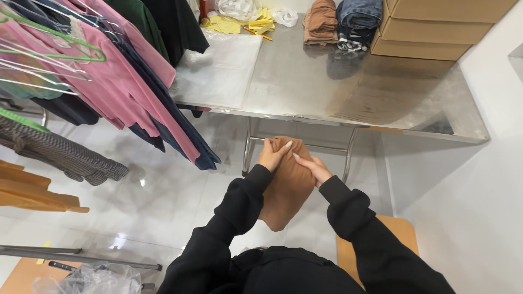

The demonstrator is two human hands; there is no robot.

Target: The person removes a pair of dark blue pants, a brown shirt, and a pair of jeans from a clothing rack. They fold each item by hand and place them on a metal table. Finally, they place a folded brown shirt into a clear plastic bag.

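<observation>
- Your left hand [271, 155] grips the upper left edge of the brown garment [287, 188], fingers curled shut around the cloth, just in front of the steel table [327, 81]'s near edge.
- The brown garment hangs between your two hands, below the table's front rim and above the white floor; its lower end droops toward your chest.
- It is a plain tan-brown knit, folded into a narrow, rounded bundle, with no print showing.
- Your right hand [311, 167] lies on the garment's right side, fingers stretched nearly flat and pressed on the cloth; whether the thumb pinches it from behind you cannot tell.
- Left of the table, pink and dark garments hang on wire hangers [49, 60].
- On the table's far left lies a clear plastic bag [220, 68], flat and rectangular; behind it sit yellow paper sheets [239, 24].
- At the table's far middle rest folded brown cloth [320, 20] and folded jeans [357, 22].
- On the table's far right corner stand stacked plain brown cardboard boxes [430, 27], long and flat.
</observation>
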